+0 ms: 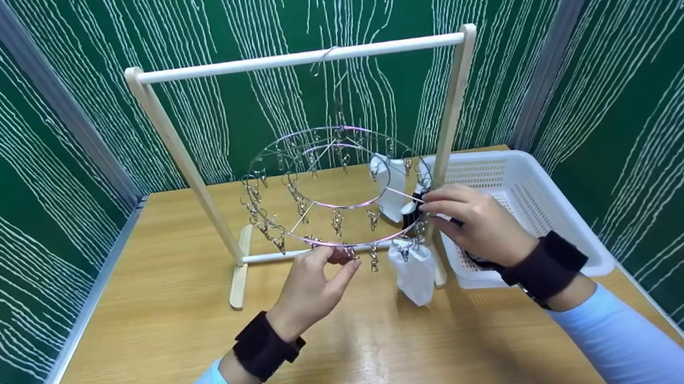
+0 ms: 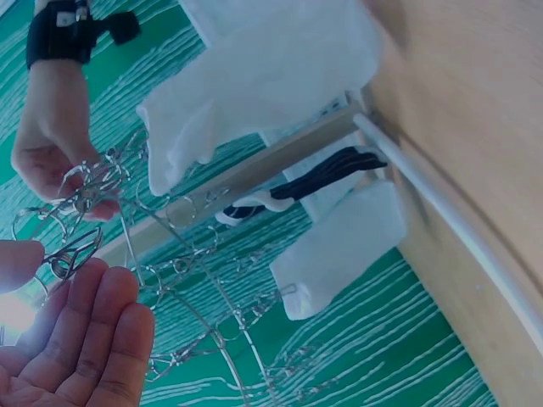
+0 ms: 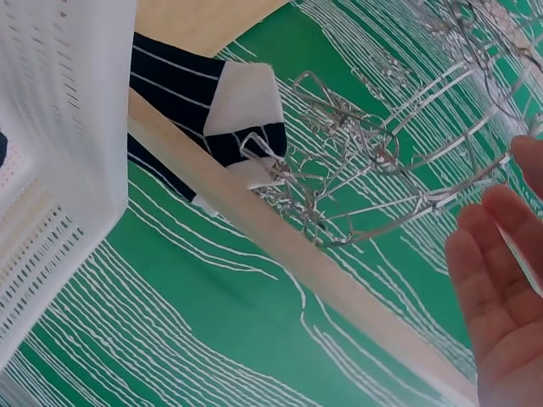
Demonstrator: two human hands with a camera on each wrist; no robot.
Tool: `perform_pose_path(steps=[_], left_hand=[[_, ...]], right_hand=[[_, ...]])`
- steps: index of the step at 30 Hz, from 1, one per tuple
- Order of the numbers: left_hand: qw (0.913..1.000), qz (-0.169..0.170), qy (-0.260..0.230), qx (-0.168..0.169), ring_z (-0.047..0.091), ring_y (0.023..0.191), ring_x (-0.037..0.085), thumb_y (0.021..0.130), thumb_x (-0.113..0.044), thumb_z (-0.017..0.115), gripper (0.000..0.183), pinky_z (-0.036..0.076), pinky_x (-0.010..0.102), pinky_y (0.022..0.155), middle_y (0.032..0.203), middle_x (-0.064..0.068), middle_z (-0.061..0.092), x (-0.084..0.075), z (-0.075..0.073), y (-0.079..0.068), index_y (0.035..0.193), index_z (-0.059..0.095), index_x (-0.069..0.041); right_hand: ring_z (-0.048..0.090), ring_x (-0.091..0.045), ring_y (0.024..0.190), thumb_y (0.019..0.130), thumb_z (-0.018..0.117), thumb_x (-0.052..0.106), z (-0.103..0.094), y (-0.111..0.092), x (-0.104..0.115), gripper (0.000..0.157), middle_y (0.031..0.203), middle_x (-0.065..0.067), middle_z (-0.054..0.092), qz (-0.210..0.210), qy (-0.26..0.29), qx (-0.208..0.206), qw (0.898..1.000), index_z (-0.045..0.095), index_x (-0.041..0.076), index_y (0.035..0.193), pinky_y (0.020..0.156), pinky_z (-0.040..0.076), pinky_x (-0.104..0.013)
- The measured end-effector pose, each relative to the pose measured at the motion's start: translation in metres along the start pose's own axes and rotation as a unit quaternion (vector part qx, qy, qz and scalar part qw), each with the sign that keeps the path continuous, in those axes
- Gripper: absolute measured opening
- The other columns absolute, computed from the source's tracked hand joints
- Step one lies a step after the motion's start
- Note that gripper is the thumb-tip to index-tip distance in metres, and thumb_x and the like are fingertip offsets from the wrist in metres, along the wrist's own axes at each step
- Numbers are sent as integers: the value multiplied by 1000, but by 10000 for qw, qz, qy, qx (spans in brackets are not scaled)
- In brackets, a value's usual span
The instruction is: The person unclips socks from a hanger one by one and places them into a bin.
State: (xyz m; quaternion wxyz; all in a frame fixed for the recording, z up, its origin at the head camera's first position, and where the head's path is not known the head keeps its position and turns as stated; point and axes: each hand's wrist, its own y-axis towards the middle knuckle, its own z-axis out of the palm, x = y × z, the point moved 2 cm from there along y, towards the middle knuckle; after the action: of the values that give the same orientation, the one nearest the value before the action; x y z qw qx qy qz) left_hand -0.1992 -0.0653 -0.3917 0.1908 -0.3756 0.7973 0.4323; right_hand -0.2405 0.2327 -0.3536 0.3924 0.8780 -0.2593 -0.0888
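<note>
A round metal sock hanger (image 1: 343, 206) with many clips hangs by its hook from the rack's top bar. At its near rim my left hand (image 1: 309, 287) pinches one of the clips (image 2: 72, 254) between thumb and fingers. My right hand (image 1: 481, 223) holds the hanger's right rim with its fingertips. From the hanger hang a white sock (image 1: 415, 275) at the near right, another white sock (image 1: 390, 192) farther back, and a black-and-white striped sock (image 3: 246, 102) beside my right fingers. The clip in my left hand carries no sock.
The wooden rack (image 1: 166, 128) stands on the table (image 1: 174, 341), its right post (image 1: 454, 104) close to my right hand. A white perforated basket (image 1: 572, 227) sits behind and right of that hand, with some dark item partly hidden inside. Green patterned walls (image 1: 636, 112) enclose the table.
</note>
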Motion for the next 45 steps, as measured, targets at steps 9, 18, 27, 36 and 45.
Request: perform_pose_path(steps=[9,18,27,36,45], left_hand=[[10000,-35,17,65,76,88,20,101,-11,77,9,65,36,84,94,8,80,-2,-2,-2,100,76,-3],[9958,30,813,-430,63,63,10,97,-17,82,14,52,22,59,87,7,79,-11,-9,-8,91,75,-5],[9766,1246,1413,-1036,49,52,3,93,-28,87,33,39,14,51,67,0,67,-22,-15,-10,75,66,-10],[9067,3026,2309,-1819,56,57,13,94,-25,84,30,44,25,52,66,-3,63,-41,-8,0,76,64,-12],[8763,3083,3396,-1473,74,95,20,96,-21,83,22,59,32,87,106,4,82,-50,0,8,114,83,-7]], right_hand=[[76,-31,100,79,86,-16,7,2,2,29,109,-16,80,-8,-48,94,9999,83,-1,104,90,63,-35],[79,-35,96,75,88,-17,4,4,5,33,108,-20,79,-102,-40,20,9999,84,-2,104,81,66,-47],[79,-38,97,75,87,-18,1,5,7,33,109,-22,80,-119,-51,-40,9999,83,-5,105,82,66,-50],[79,-37,96,76,88,-17,3,5,7,31,107,-22,80,-185,-71,-39,9998,83,-4,104,81,67,-47],[78,-33,92,76,89,-15,7,8,14,32,104,-20,81,-280,-103,-63,9995,83,-3,105,78,67,-43]])
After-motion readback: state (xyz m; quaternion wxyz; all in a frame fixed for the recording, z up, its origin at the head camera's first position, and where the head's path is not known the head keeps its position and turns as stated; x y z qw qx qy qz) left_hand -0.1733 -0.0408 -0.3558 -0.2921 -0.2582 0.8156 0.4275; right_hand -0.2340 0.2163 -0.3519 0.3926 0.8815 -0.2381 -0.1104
